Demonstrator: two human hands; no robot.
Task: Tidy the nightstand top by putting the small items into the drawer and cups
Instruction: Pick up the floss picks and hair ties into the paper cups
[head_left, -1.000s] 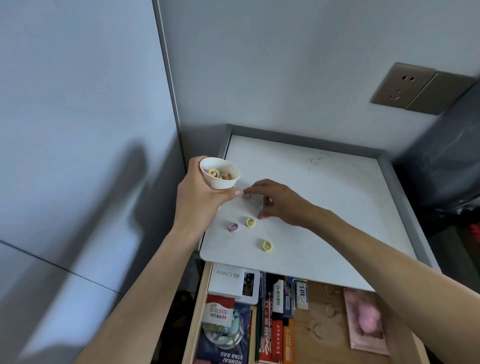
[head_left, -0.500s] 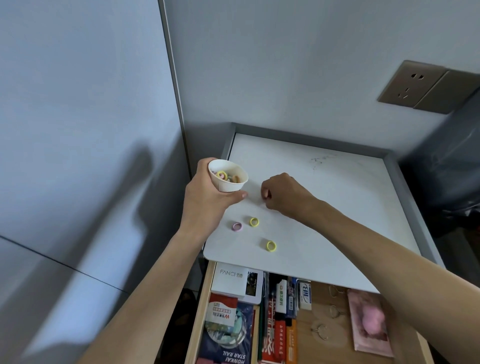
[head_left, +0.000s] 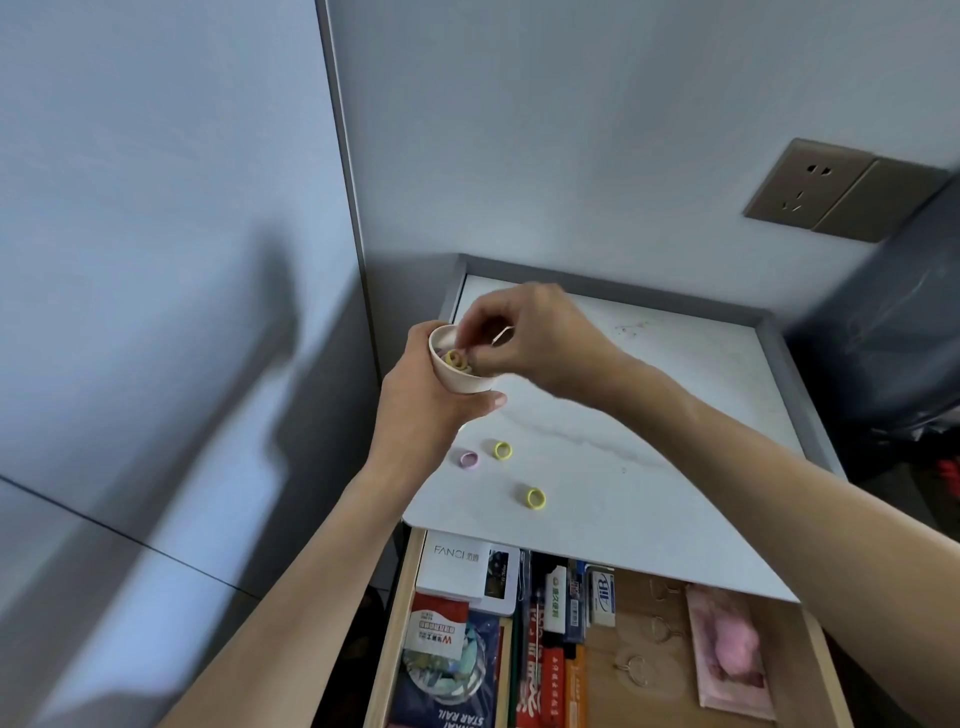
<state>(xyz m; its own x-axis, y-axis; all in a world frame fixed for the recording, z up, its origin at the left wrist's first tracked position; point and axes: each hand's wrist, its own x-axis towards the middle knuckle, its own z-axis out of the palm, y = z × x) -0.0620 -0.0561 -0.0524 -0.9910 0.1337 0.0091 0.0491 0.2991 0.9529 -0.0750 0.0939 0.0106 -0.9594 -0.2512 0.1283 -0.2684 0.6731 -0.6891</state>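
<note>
My left hand (head_left: 421, 415) grips a small white cup (head_left: 462, 382) above the back left corner of the white nightstand top (head_left: 649, 441). Several coloured rings lie inside the cup. My right hand (head_left: 545, 338) hovers over the cup's mouth with its fingertips bunched at the rim. Blur hides whether they pinch anything. On the top, below the cup, lie a pink ring (head_left: 469, 459), a yellow ring (head_left: 503, 450) and a second yellow ring (head_left: 535, 498). The wooden drawer (head_left: 639, 629) under the top stands pulled out.
In the drawer lie a white box (head_left: 462, 566), a book (head_left: 452, 670), pens and markers (head_left: 550, 649), an eraser (head_left: 602, 595) and a pink pouch (head_left: 727, 649). A wall socket (head_left: 810, 187) is at the upper right. A dark bag (head_left: 883, 338) stands beside the nightstand.
My right hand closed over small rings on the top, then rose to the cup's mouth. The left hand lifted the cup slightly. Those rings near the cup are gone from the top.
</note>
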